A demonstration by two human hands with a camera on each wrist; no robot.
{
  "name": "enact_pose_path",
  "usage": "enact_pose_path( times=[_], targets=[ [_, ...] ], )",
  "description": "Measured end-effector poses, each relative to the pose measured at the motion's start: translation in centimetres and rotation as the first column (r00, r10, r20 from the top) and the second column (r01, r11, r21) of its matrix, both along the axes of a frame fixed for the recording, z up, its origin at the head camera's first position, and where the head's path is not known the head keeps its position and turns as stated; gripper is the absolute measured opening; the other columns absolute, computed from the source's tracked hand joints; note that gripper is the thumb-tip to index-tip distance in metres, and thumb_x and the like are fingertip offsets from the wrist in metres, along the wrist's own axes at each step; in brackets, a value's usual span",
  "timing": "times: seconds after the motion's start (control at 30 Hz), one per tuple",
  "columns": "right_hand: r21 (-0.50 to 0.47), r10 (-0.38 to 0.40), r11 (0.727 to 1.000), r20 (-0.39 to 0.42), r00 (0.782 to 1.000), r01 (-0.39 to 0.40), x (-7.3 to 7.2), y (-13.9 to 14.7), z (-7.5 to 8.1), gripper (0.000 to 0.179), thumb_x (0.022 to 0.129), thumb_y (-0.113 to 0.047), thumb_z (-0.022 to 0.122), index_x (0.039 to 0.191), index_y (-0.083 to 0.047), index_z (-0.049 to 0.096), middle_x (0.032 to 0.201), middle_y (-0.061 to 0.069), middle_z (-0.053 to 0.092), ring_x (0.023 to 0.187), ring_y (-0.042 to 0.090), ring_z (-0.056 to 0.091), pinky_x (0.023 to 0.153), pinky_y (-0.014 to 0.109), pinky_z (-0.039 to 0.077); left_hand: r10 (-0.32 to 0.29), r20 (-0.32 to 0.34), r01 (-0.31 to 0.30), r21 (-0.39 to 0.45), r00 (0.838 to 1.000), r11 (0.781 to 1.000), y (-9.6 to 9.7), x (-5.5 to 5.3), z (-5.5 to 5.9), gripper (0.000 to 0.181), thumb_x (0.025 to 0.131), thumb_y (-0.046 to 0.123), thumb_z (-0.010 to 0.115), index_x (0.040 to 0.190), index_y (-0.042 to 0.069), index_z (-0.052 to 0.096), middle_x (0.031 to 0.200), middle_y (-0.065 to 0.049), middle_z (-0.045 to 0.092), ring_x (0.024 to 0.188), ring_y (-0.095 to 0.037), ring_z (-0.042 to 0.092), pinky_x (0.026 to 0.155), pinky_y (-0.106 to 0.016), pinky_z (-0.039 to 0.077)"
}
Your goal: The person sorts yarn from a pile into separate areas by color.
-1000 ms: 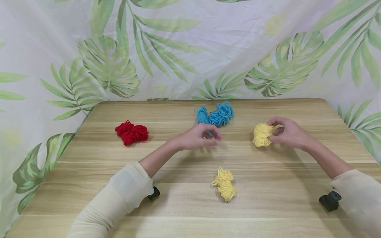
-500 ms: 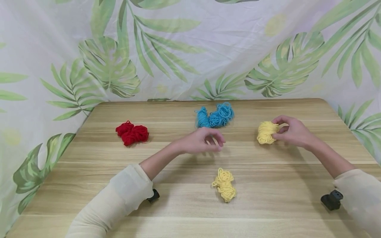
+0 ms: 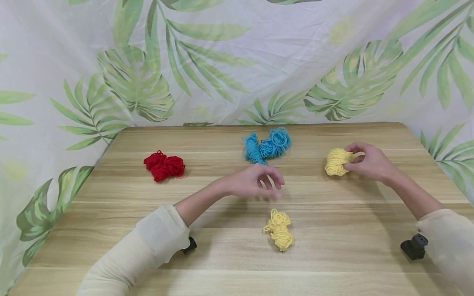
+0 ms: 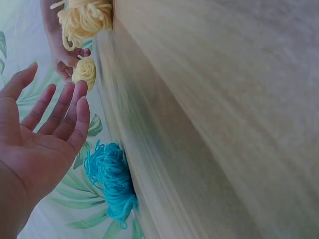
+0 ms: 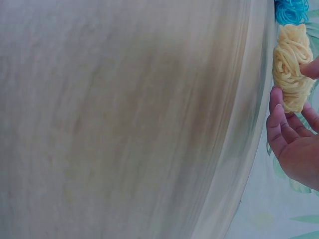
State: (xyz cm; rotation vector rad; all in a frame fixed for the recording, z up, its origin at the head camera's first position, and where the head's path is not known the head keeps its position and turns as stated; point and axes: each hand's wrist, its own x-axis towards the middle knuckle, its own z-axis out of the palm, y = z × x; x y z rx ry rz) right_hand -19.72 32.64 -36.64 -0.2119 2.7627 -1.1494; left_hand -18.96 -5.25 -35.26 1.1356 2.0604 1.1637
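My right hand (image 3: 372,162) pinches a small yellow yarn skein (image 3: 337,162) between thumb and fingers at the right of the table. In the right wrist view, the thumb presses one side of that yellow skein (image 5: 291,69) and fingertips support its end. My left hand (image 3: 255,181) hovers near the middle with loosely bent fingers and holds nothing; the left wrist view shows its open palm. Just behind it lie two blue yarn bundles (image 3: 274,144) side by side. Nearer the front, below the left hand, lies another yellow skein (image 3: 280,230).
A red yarn bundle (image 3: 164,165) lies at the left of the wooden table (image 3: 333,255). A leaf-print cloth (image 3: 237,61) hangs behind the table's far edge. Black wrist devices (image 3: 414,246) sit under both sleeves.
My right hand has moved right and slightly away with the yellow skein. The left hand has drifted toward me and a little right, uncovering more of the blue yarn.
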Motion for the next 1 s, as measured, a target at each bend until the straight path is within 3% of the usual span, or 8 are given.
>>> enact_pose_path(
  times=[0.27, 0.43, 1.0],
  targets=[
    [-0.008, -0.012, 1.0, 0.021, 1.0, 0.013, -0.3, 0.7, -0.1, 0.054, 0.093, -0.009, 0.073, 0.136, 0.01, 0.047, 0.139, 0.031, 0.044, 0.081, -0.003, 0.058, 0.06, 0.029, 0.055, -0.039, -0.009, 0.039, -0.025, 0.999, 0.999, 0.1, 0.4, -0.2, 0.038, 0.093, 0.012, 0.078, 0.124, -0.004, 0.064, 0.118, -0.018, 0.068, 0.097, -0.013, 0.069, 0.084, -0.033, 0.058],
    [-0.002, -0.017, 1.0, 0.028, 0.999, 0.017, -0.5, 1.0, -0.2, 0.056, 0.094, -0.01, 0.073, 0.138, 0.01, 0.046, 0.141, 0.031, 0.043, 0.081, -0.003, 0.058, 0.061, 0.028, 0.055, -0.052, 0.006, 0.053, -0.044, 0.999, 0.998, 0.3, 0.8, -0.3, 0.04, 0.091, 0.013, 0.08, 0.125, -0.004, 0.065, 0.12, -0.017, 0.068, 0.095, -0.01, 0.069, 0.083, -0.028, 0.057],
    [0.038, -0.04, 0.998, 0.003, 0.999, 0.04, -0.7, 1.7, -0.2, 0.056, 0.094, -0.015, 0.074, 0.136, 0.011, 0.048, 0.139, 0.033, 0.045, 0.084, 0.003, 0.058, 0.063, 0.025, 0.054, -0.177, 0.058, 0.183, -0.115, 0.983, 0.976, 0.7, 1.4, -0.5, 0.047, 0.086, 0.011, 0.085, 0.127, -0.003, 0.066, 0.121, -0.014, 0.069, 0.098, -0.008, 0.067, 0.088, -0.028, 0.057]
  ],
)
